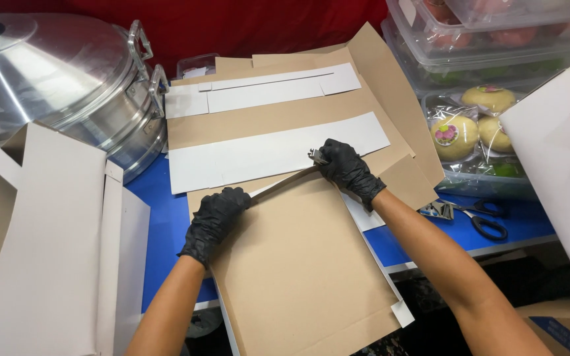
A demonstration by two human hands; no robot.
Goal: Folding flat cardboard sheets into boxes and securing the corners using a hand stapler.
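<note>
Right grip: I am closing my right hand (346,169) around a small metal stapler (316,157), fingers wrapped tight, pressing it on the raised flap edge (285,179) of the brown cardboard sheet (298,270).
Left grip: I am curling my left hand (216,217) over the near end of that same flap edge, fingers bent and pinching the fold against the sheet; nothing loose is in it.
Flap edge: it is running from my left hand up to the stapler, its white underside showing as a thin strip.
Brown cardboard sheet: it is lying flat right in front of me, hanging partly over the near rim of the blue surface (166,224).
Progress: by my judgement I am fastening one side only; the sheet is lying open, no walls standing, so most of the folding and fastening is left.
Beyond the sheet: more flat blanks (278,125), brown with white panels, are lying stacked behind it.
Left of the sheet: a white folded box (54,250) is standing, and a big metal pot (67,79) behind that.
Right of the sheet: black-handled scissors (486,217) are lying on the surface, with wrapped fruit (456,135) and clear trays (483,46) further back.
</note>
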